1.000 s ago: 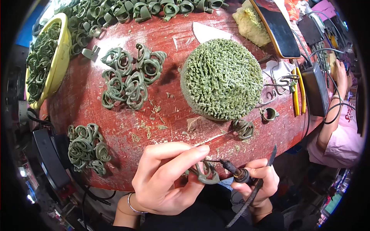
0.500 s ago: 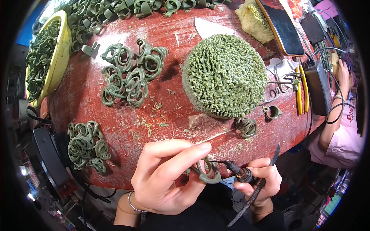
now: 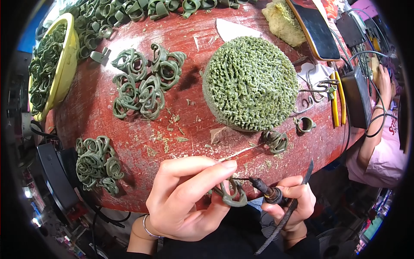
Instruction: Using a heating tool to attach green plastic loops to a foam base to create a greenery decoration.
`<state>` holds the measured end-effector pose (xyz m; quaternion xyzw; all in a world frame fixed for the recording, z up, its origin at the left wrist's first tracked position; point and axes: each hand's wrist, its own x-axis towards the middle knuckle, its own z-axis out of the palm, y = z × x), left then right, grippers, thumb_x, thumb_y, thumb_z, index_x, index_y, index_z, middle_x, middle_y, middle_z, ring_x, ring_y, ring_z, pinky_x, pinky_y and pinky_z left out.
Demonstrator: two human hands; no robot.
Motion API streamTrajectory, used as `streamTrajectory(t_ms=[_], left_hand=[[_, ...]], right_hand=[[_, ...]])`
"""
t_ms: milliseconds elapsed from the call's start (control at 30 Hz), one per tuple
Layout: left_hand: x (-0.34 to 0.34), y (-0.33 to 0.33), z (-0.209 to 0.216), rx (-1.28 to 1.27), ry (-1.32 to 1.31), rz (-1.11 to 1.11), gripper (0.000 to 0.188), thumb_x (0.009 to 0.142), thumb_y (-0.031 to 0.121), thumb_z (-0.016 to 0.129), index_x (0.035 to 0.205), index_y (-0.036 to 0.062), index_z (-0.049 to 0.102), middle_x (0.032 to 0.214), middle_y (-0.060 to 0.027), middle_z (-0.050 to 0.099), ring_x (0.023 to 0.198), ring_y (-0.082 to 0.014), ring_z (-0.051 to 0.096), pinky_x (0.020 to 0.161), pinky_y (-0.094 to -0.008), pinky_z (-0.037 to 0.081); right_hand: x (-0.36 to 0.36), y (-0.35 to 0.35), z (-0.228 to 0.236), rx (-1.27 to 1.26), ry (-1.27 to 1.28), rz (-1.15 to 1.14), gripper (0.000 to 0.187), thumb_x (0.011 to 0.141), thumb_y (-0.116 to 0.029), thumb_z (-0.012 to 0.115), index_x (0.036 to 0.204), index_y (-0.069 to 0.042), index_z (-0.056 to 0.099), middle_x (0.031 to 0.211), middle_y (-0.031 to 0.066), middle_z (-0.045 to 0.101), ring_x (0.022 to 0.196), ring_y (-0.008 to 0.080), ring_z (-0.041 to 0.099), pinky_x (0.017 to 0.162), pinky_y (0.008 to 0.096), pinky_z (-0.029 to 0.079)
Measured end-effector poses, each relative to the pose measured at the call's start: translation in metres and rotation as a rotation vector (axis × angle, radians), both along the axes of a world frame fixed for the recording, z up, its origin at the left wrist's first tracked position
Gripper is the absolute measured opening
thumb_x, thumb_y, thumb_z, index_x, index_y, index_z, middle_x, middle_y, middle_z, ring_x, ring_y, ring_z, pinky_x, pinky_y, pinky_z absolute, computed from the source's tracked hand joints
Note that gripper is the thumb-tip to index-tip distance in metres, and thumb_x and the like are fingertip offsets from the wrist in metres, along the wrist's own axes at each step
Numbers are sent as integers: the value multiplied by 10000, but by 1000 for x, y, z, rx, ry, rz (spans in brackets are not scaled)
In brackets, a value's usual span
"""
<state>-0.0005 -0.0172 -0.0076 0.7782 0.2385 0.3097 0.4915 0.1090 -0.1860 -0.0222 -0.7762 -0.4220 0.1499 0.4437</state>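
Observation:
Between the thumb and fingers of my left hand [image 3: 185, 200] is an openwork green wax ring [image 3: 235, 199], its curled bands partly behind the fingertips. My right hand [image 3: 295, 205] grips a dark wax pen [image 3: 269, 193] like a small soldering iron. Its thin needle tip reaches the upper part of the ring; whether they touch is too fine to tell. A long dark tool with a pointed blade [image 3: 308, 172] and a wrapped handle [image 3: 276, 232] also lies in my right hand, crossing the pen. Just beyond the pen sit a small coiled green piece [image 3: 276, 142] and a plain green ring [image 3: 305, 125].
A round block with rough green top [image 3: 252, 84] stands on the red table [image 3: 181, 129]. Clusters of green rings [image 3: 148, 82] [image 3: 98, 166] lie leftward, near a yellow basin [image 3: 69, 52]. Yellow-handled pliers [image 3: 338, 101], a phone [image 3: 314, 30] and a co-worker's arm [image 3: 379, 116] are right.
The pen and its needle tip have shifted slightly upward and left against the ring. My left hand and the ring stay nearly still.

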Motion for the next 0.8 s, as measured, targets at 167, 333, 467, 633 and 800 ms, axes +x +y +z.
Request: streamTrajectory(t_ms=[167,333,467,633,800], left_hand=[[1,0,0,-1,-8,0,376,601,-67,649,969,-5,605,885,-111,536,712,-149,530,589,-218,459],[0,1,1,1,-1,-11,369,609,-67,648,969,-3,605,890,-109,535,716,-152,534,588,-218,461],[1,2,1,15,9,-33,374,607,-69,648,972,1,606,892,-106,532,714,-154,534,586,-220,463],[1,2,1,8,17,-45,376,606,-74,642,973,0,605,891,-108,533,716,-155,536,589,-220,465],[1,3,0,39,-9,-46,374,606,-73,636,971,0,605,890,-112,537,710,-156,538,582,-221,466]], right_hand=[[0,0,-1,19,4,-11,447,549,-196,813,783,-15,478,680,109,553,554,202,571,483,267,460],[-1,-1,-2,39,9,-21,446,554,-198,812,783,-13,477,678,112,553,556,199,572,485,264,461],[-1,1,-1,16,4,-14,444,553,-191,812,780,-11,475,678,111,553,553,198,573,484,261,461],[0,1,-1,17,7,-13,441,552,-182,812,778,-12,474,682,111,553,556,195,574,487,259,462],[0,2,1,6,27,-8,439,553,-181,812,776,-16,471,685,110,552,560,201,574,490,264,460]])
